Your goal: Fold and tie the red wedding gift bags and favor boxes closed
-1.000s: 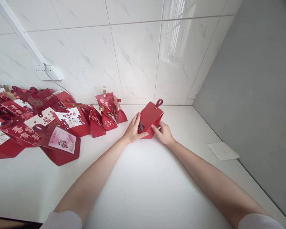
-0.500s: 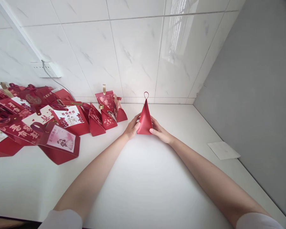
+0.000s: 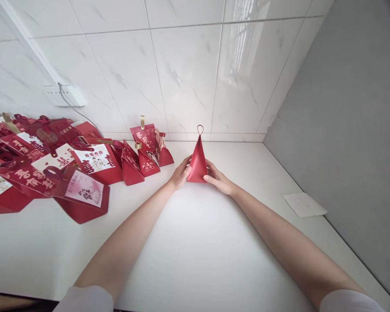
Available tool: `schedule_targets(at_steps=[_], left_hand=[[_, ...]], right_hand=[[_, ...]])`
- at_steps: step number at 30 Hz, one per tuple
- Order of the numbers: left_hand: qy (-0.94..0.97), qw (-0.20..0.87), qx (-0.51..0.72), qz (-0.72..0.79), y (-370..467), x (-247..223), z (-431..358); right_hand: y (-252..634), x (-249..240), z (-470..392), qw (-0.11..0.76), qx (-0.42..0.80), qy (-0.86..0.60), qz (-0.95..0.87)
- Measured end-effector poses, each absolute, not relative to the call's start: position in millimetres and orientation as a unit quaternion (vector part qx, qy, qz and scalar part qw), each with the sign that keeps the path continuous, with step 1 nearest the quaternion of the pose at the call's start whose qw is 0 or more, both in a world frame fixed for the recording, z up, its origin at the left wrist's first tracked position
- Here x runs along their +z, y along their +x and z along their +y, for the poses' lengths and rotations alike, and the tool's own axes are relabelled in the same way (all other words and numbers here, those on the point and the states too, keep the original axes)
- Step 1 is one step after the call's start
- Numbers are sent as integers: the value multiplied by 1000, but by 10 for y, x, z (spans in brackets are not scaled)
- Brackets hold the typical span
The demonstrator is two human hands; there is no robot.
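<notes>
A red triangular box with a thin loop at its peak stands upright on the white table, one plain red side facing me. My left hand grips its left side, the thumb on the near edge and the fingers partly hidden behind. From the right, my right hand holds the same box, its thumb at the lower right corner and its other fingers around the back.
Several red boxes with handles crowd the left side; the nearest carries a pink picture. Small triangular boxes stand left of my hands. A white paper lies at right. Behind are a tiled wall and a socket.
</notes>
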State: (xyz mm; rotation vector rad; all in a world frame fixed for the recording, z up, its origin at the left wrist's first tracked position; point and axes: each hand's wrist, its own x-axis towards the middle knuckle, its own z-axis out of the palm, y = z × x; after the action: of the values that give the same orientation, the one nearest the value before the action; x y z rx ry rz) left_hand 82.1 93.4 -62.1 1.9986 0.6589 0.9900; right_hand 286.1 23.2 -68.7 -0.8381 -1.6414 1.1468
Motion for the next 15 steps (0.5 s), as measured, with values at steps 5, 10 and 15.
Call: schedule_targets(at_steps=[5,10,15], left_hand=[[787,406,384,262,819,-610,930],[781,414,389,258,819,-656,957],[777,429,385,252,817,-691,982]], right_hand=[[2864,-683,234,463,469,-344,-669],[2867,-676,234,461,469,-345,-669],[2870,-680,238,456,468,-351,-671]])
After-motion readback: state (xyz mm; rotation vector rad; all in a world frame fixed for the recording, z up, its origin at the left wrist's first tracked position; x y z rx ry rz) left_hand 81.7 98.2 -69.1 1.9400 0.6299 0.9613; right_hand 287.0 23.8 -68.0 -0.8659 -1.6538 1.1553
